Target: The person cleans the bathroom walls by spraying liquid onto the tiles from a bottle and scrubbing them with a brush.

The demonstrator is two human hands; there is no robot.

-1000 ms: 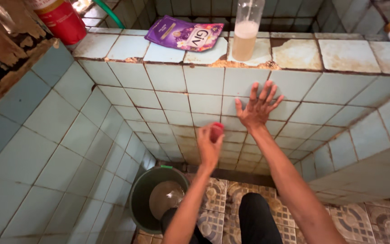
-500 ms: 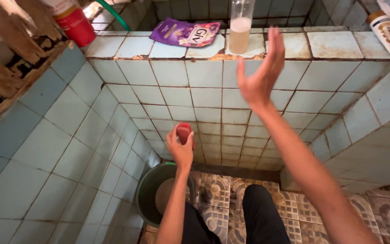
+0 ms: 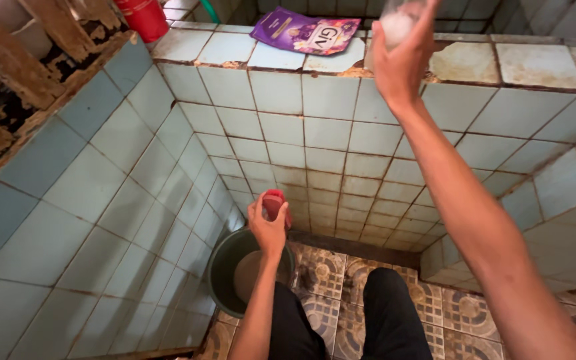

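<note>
Your right hand (image 3: 400,61) is wrapped around a clear plastic bottle (image 3: 395,23) with pale, cloudy liquid in it; the fingers close over its lower part, so only a blurred patch of the bottle shows above them. Whether the bottle rests on the ledge or is just off it, you cannot tell from this view. Just beneath that grip runs the tiled ledge (image 3: 535,63), its tiles chipped and stained. To the left of the grip, lying flat on the same ledge and near the bottle, is a purple sachet (image 3: 305,30). Further left along the ledge, well apart from your right hand, stands a red container (image 3: 143,17), cut off by the top edge.

Your left hand (image 3: 268,225) is held low, well below and to the left of the right one, closed on a small red cap (image 3: 275,203) pinched between thumb and fingers. Directly under this second grip sits a dark green bucket (image 3: 225,273) on the patterned floor (image 3: 461,313), with murky water inside. Your 2 dark-clad knees (image 3: 385,313) show just right of the bucket.
</note>
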